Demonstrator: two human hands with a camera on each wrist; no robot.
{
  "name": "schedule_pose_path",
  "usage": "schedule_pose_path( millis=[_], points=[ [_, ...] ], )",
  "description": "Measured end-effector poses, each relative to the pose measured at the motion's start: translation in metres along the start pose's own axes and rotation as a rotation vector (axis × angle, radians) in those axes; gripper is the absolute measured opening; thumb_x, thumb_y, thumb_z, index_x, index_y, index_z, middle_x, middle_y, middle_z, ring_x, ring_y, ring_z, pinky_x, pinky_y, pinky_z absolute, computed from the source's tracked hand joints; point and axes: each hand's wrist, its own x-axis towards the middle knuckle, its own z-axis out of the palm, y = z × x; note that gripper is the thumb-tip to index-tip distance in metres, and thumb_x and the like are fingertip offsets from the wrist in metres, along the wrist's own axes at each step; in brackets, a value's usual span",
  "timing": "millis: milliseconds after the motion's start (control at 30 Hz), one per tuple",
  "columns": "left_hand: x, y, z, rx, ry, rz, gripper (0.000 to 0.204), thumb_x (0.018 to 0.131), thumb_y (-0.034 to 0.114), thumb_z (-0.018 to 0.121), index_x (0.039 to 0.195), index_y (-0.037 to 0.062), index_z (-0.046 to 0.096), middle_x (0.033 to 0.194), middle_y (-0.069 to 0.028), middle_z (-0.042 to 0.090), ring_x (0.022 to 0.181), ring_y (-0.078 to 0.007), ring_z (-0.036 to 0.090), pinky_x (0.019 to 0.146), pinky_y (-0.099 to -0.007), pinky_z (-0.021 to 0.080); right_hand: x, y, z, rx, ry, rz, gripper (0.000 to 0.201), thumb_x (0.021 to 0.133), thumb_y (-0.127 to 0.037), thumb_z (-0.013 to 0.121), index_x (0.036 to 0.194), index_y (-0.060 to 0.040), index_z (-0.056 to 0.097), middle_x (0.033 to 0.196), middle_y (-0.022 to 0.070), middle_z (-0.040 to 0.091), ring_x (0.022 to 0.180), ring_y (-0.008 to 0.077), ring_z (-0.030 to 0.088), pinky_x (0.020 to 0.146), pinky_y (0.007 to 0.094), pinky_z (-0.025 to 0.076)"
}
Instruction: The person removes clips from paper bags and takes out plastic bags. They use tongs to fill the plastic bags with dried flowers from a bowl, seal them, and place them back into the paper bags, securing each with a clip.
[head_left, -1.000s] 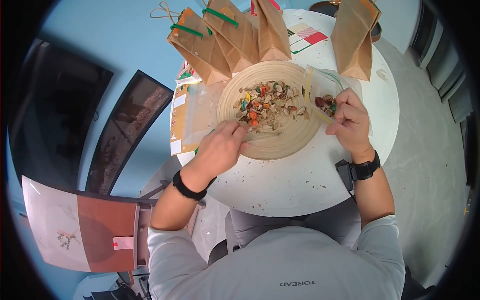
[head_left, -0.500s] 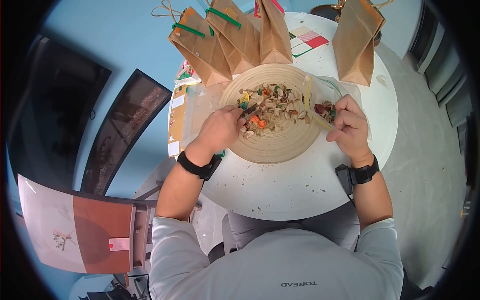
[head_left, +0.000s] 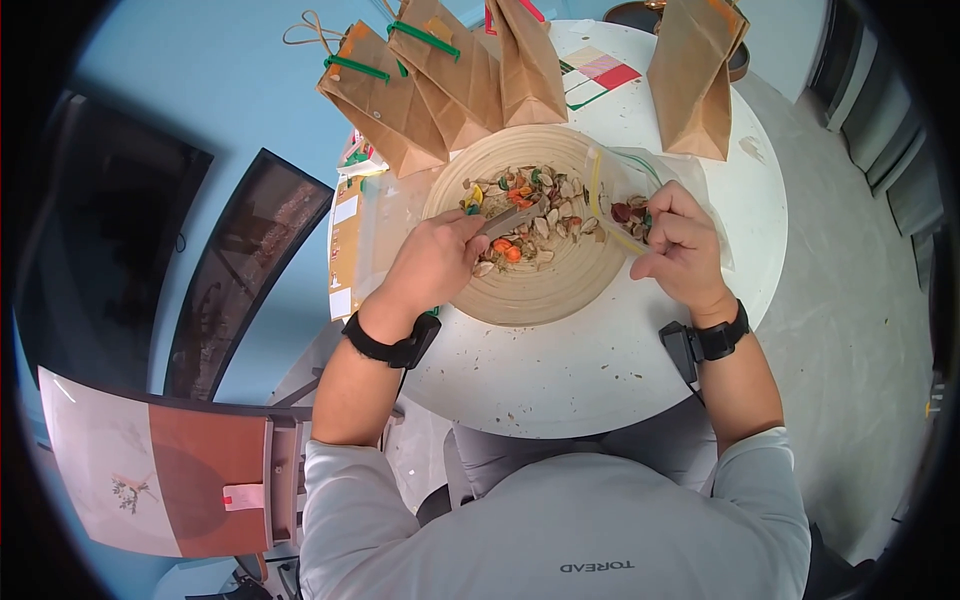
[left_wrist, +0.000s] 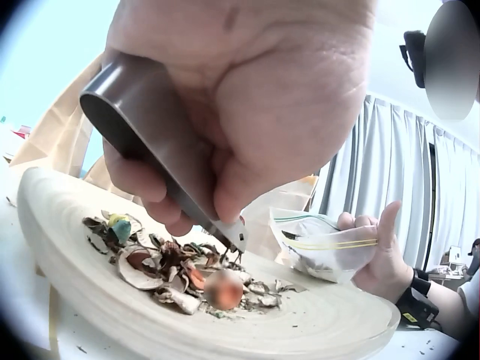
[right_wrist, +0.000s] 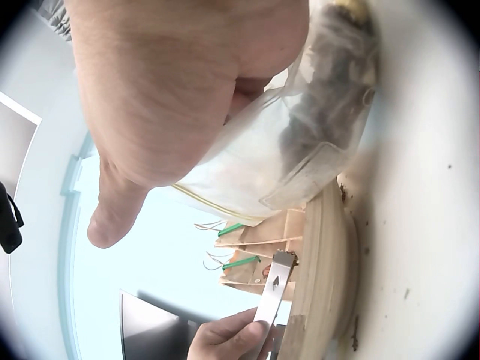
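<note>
My left hand (head_left: 432, 262) grips metal tongs (head_left: 515, 216), bent from one broad strip, over the left side of a round wooden tray (head_left: 530, 312). The tong tips reach down among dried potpourri (left_wrist: 180, 277): pale curled slices, brown bits, and orange, yellow and green pieces. In the right wrist view, brown bits show right at the tips of the tongs (right_wrist: 275, 289). My right hand (head_left: 688, 248) holds a clear zip bag (left_wrist: 322, 251) by its edge, its mouth facing the tray. Dark red and green dried pieces (head_left: 630, 212) lie inside the bag.
Three brown paper bags (head_left: 385, 100) with coloured clips stand behind the tray, and another paper bag (head_left: 695, 85) is at back right. A coloured card (head_left: 600, 75) lies between them. Crumbs dot the white round table (head_left: 540, 400) in front. A clear plastic sheet (head_left: 385, 220) lies left.
My left hand has risen from the tray's near left edge and moved farther over it, bringing the tongs across the potpourri toward the middle. My right hand keeps holding the zip bag.
</note>
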Motion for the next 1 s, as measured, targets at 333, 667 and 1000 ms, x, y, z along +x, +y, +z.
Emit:
schedule_pose_path(
  millis=[333,667,1000],
  points=[
    [0.010,0.035,-0.019,-0.070,0.098,0.053,0.022,0.094,0.008,0.073,0.113,-0.0016,0.074,0.087,-0.0210,0.066,0.080,-0.0426,0.065,0.073,-0.0469,0.052,0.002,-0.003,0.002,0.020,-0.035,0.012,0.059,0.056,-0.028,0.100,0.067,-0.0040,0.048,0.092,0.0053,0.048,0.083,0.0215,0.048,0.073,0.0321,0.045],
    [0.013,0.064,-0.016,0.055,0.113,0.151,0.044,0.086,0.010,0.081,0.127,0.0018,0.066,0.109,-0.0166,0.068,0.102,-0.0398,0.065,0.085,-0.0469,0.055,0.001,-0.001,-0.001,0.000,0.000,-0.036,0.058,0.055,-0.028,0.100,0.068,-0.0033,0.049,0.090,0.0043,0.046,0.082,0.0220,0.047,0.070,0.0319,0.041],
    [-0.062,0.006,0.003,0.201,0.041,-0.058,0.042,0.087,0.017,0.081,0.125,0.0048,0.071,0.111,-0.0144,0.068,0.106,-0.0373,0.067,0.088,-0.0458,0.057,0.000,0.001,-0.001,-0.021,0.021,0.003,0.059,0.056,-0.035,0.098,0.067,-0.0025,0.050,0.090,0.0043,0.046,0.082,0.0218,0.048,0.071,0.0325,0.041]
  ],
)
